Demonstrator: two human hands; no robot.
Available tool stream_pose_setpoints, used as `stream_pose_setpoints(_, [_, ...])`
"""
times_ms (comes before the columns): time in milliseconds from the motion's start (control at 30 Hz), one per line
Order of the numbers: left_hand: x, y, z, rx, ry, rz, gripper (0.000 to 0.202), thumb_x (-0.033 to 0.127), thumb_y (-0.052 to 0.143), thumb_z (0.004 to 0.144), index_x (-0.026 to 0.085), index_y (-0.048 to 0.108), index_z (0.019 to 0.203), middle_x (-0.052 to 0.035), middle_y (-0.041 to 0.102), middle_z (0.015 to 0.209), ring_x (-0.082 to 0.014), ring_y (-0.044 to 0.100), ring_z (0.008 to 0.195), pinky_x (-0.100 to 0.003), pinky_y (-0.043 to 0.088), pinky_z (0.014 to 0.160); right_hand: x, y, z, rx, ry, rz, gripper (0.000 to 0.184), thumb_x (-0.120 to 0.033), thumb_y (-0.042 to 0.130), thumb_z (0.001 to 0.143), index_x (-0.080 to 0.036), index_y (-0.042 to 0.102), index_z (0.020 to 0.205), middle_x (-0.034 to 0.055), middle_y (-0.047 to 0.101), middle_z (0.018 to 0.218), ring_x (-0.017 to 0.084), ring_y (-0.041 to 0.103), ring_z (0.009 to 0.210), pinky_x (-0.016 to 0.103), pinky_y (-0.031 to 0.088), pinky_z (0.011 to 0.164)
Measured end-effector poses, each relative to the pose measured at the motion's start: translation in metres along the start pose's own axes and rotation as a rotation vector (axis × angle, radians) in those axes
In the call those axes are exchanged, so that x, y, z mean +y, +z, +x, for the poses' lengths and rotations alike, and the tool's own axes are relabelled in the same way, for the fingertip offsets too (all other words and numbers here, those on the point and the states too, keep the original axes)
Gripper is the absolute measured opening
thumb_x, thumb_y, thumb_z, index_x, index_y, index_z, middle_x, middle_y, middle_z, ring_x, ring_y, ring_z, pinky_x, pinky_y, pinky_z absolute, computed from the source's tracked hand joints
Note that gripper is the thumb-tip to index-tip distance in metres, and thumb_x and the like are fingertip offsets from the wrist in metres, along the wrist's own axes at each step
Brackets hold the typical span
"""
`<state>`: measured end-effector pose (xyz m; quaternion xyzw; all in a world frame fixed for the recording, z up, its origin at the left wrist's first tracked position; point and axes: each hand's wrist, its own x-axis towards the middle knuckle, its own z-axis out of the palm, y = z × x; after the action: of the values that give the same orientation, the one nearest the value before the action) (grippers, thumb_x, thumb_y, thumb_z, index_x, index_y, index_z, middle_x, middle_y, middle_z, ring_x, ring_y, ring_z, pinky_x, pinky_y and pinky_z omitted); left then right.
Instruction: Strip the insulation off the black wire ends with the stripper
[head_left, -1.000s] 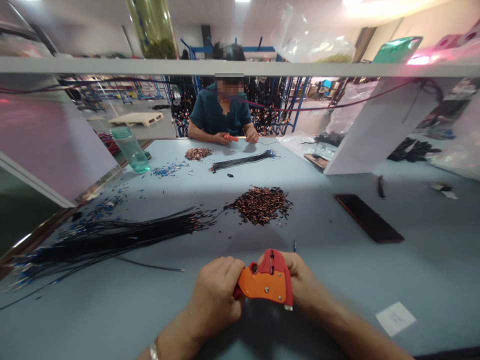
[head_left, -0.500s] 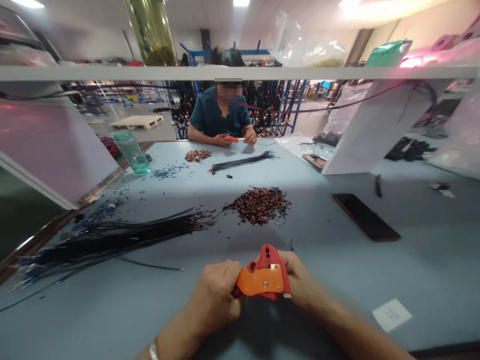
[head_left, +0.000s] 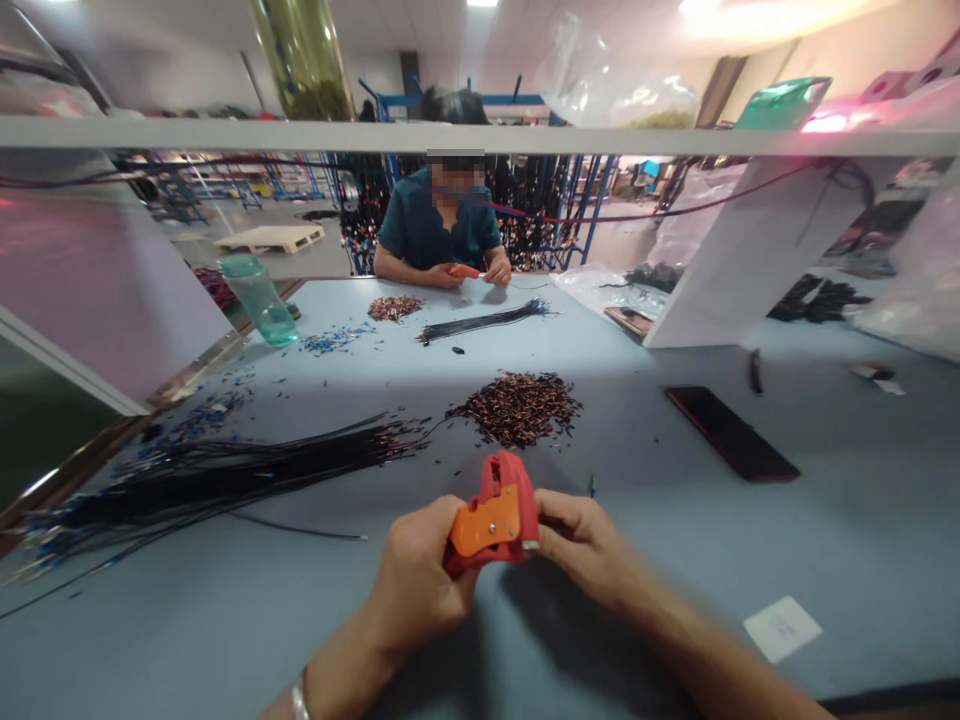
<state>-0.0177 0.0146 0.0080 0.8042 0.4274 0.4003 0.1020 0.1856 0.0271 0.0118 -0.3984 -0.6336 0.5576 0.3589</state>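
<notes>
My left hand [head_left: 420, 565] is closed round the handles of a red and orange wire stripper [head_left: 491, 525], held tilted above the table with its head up. Beside the stripper's jaws, my right hand [head_left: 577, 535] is pinched. A blue-tipped wire end [head_left: 592, 486] shows just behind its knuckles; the rest of that wire is hidden by the fingers and the tool. Beyond the tool lies a heap of short black and copper offcuts [head_left: 521, 408]. To the left stretches a bundle of black wires [head_left: 247, 475] with blue ends, one loose wire [head_left: 300, 527] beside it.
Across the table [head_left: 637, 600] a co-worker [head_left: 439, 225] holds a red tool, near a smaller wire bundle [head_left: 484, 320] and an offcut pile [head_left: 395, 308]. A phone [head_left: 731, 432] and a paper label [head_left: 782, 628] lie to the right. A shelf [head_left: 480, 138] spans overhead; a green bottle [head_left: 262, 300] stands left.
The wire stripper and my left hand have moved up and to the left. My right hand has shifted slightly left, and more of its fingers show beside the tool.
</notes>
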Motion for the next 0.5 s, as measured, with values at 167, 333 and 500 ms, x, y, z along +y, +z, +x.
stream_pose_setpoints(167, [0.001, -0.015, 0.008, -0.013, -0.301, -0.238, 0.007, 0.023, 0.052, 0.081, 0.020, 0.050, 0.074, 0.0053, 0.044, 0.059, -0.0098, 0.039, 0.050, -0.022, 0.034, 0.049, 0.005, -0.011, 0.001, 0.145, -0.054, -0.289, 0.017, -0.032, 0.056, 0.089, -0.019, 0.066, 0.086, 0.0003, 0.059, 0.071, 0.015, 0.053, 0.067, 0.027, 0.041, 0.065])
stream_pose_setpoints(333, [-0.003, -0.018, 0.010, -0.036, -0.676, -0.835, 0.015, 0.032, 0.060, 0.076, 0.018, 0.055, 0.082, 0.0001, 0.055, 0.067, -0.0155, 0.053, 0.063, -0.029, 0.043, 0.060, 0.007, -0.024, 0.004, 0.092, -0.167, -0.455, 0.018, -0.025, 0.051, 0.092, -0.020, 0.068, 0.087, 0.0037, 0.060, 0.081, 0.015, 0.057, 0.072, 0.028, 0.044, 0.068])
stream_pose_setpoints(500, [-0.005, -0.012, 0.009, -0.047, -0.945, -1.357, 0.014, 0.024, 0.065, 0.071, 0.017, 0.057, 0.080, 0.0024, 0.052, 0.064, -0.0131, 0.053, 0.060, -0.029, 0.045, 0.064, 0.011, -0.032, 0.006, 0.036, -0.208, -0.566, 0.023, -0.019, 0.045, 0.092, -0.020, 0.068, 0.090, 0.0044, 0.061, 0.082, 0.015, 0.058, 0.070, 0.027, 0.045, 0.065])
